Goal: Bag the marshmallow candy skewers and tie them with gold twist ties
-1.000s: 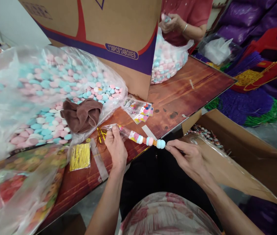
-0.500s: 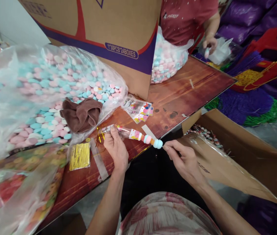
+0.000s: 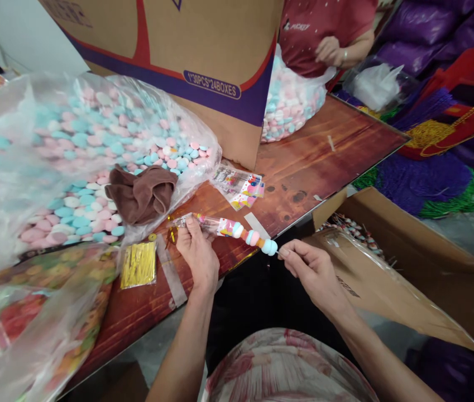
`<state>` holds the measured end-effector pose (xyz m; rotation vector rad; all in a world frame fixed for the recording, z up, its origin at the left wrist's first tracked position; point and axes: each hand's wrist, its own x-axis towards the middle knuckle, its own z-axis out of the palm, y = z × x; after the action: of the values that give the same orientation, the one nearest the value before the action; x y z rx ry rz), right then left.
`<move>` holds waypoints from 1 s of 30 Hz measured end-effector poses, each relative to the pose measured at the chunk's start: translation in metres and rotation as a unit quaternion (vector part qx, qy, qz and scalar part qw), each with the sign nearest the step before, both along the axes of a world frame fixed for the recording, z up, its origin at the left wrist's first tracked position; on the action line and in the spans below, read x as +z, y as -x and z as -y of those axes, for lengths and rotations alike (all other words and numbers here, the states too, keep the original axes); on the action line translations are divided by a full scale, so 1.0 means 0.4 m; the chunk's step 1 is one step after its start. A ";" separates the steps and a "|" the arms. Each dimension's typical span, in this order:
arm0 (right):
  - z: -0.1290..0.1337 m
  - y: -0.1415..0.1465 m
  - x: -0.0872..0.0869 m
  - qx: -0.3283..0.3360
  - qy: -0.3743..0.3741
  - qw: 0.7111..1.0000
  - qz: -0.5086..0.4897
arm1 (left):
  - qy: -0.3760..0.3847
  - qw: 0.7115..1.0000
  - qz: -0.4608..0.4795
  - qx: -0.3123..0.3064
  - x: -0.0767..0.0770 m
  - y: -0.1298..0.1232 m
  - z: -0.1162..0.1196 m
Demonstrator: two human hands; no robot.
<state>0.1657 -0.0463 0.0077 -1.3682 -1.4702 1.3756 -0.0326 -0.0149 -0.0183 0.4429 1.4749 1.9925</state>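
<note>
My left hand (image 3: 198, 251) pinches a clear printed plastic sleeve (image 3: 209, 224) between thumb and fingers. Extending from the sleeve's right end is a candy skewer (image 3: 253, 238) of blue, white, pink and orange-brown pieces. How far its far end sits inside the sleeve is hard to see. My right hand (image 3: 310, 267) closes on the thin stick just below the last blue pieces. Left of my left hand lie gold strips and a packet of gold twist ties (image 3: 138, 265). Several printed sleeves (image 3: 240, 187) are spread on the table beyond.
A large open bag of candies (image 3: 81, 145) covers the table's left, with a brown cloth (image 3: 141, 194) on it. A tall carton (image 3: 215, 44) stands behind. At lower right, an open box (image 3: 425, 251) holds several skewers. A co-worker (image 3: 320, 33) is across the table (image 3: 324, 156).
The co-worker's hand has moved up and left, toward the chest, and the small piece in it no longer shows. My hands and the skewer stay almost in place.
</note>
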 end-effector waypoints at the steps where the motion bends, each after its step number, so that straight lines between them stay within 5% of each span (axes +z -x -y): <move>1: 0.004 0.002 -0.001 -0.004 -0.031 0.999 0.024 | 0.004 1.000 -0.008 0.004 0.000 -0.001 0.001; 6: 0.012 -0.001 -0.003 0.039 -0.285 0.947 0.143 | 0.029 0.996 -0.080 0.037 -0.006 0.005 0.003; 10: 0.014 -0.001 0.001 0.042 -0.353 0.919 0.173 | 0.043 0.993 -0.105 0.034 -0.011 0.005 0.004; 14: 0.017 0.008 -0.001 -0.019 -0.274 0.951 0.144 | 0.014 0.997 -0.074 0.015 -0.016 -0.011 0.002; 20: 0.001 0.005 0.012 0.020 -0.040 0.999 0.006 | -0.019 0.998 -0.051 0.024 -0.006 -0.002 -0.007; 30: -0.004 0.009 0.006 0.025 0.013 1.000 -0.008 | 0.013 0.996 -0.088 0.008 0.000 -0.006 0.002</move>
<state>0.1619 -0.0446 0.0101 -1.3409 -1.4906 1.4392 -0.0303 -0.0155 -0.0183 0.6107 1.6148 1.9861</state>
